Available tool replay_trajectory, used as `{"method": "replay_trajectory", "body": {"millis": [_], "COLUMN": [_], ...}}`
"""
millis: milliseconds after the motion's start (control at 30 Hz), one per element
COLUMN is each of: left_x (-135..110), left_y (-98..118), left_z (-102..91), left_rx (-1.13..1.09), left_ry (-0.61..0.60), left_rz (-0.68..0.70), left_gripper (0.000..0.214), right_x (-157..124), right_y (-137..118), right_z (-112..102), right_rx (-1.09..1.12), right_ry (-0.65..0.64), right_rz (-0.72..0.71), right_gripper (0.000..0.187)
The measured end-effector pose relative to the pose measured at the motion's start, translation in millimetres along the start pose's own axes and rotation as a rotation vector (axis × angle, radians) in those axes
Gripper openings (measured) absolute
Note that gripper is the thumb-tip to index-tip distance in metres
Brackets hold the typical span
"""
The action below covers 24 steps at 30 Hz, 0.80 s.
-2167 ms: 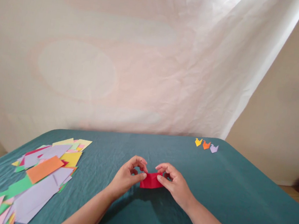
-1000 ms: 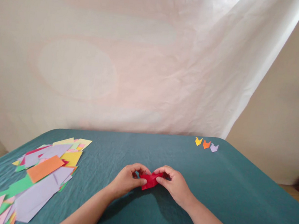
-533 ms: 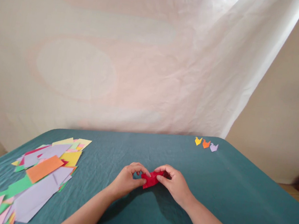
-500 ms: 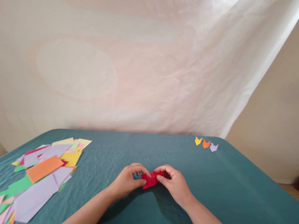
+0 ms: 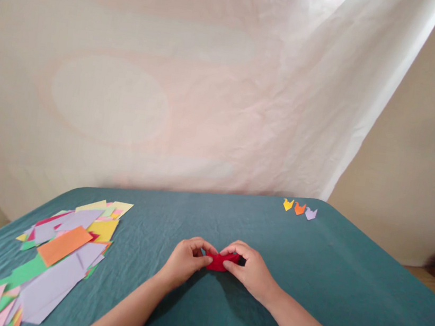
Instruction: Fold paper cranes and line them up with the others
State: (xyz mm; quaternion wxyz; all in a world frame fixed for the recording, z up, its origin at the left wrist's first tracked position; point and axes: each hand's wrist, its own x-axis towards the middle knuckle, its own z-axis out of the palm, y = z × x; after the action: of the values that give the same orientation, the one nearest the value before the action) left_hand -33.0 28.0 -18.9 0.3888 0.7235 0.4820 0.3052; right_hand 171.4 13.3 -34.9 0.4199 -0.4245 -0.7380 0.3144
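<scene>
A small folded red paper (image 5: 219, 261) lies between my two hands on the teal tablecloth (image 5: 222, 313). My left hand (image 5: 184, 260) pinches its left end with thumb and fingers closed. My right hand (image 5: 249, 268) pinches its right end, fingers curled over the top. Both hands rest low on the cloth, and most of the paper is hidden by my fingertips.
A loose heap of coloured paper sheets (image 5: 57, 254) covers the table's left side. Three small folded paper figures, yellow (image 5: 288, 204), orange (image 5: 299, 208) and lilac (image 5: 311, 213), stand in a row at the far right corner. A white sheet hangs behind the table.
The red paper has been squeezed from a wider flat piece into a narrower, lower fold. My hands have drawn closer together and dropped slightly toward the cloth.
</scene>
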Motion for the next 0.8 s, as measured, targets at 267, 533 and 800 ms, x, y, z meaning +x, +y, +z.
{"method": "replay_trajectory", "body": {"millis": [267,533,800], "left_x": [-0.9,-1.1,-1.2], "left_y": [2.0,1.1,-3.7], "left_z": [4.8,2.2,-0.2], "left_rx": [-0.05,0.005,0.05], "left_ry": [-0.051,-0.041,-0.05], "left_rz": [-0.068,-0.032,0.013], "left_gripper": [0.019,0.019,0.023], "right_x": [-2.1,-2.8,-2.7], "right_y": [0.2,-1.0,-1.0], "right_z": [3.5,4.4,4.9], "right_rx": [-0.113,-0.162,-0.173], "right_ry": [0.021,-0.007,-0.018], "right_rz": [-0.002,-0.056,-0.061], "right_gripper": [0.023,0.026,0.023]}}
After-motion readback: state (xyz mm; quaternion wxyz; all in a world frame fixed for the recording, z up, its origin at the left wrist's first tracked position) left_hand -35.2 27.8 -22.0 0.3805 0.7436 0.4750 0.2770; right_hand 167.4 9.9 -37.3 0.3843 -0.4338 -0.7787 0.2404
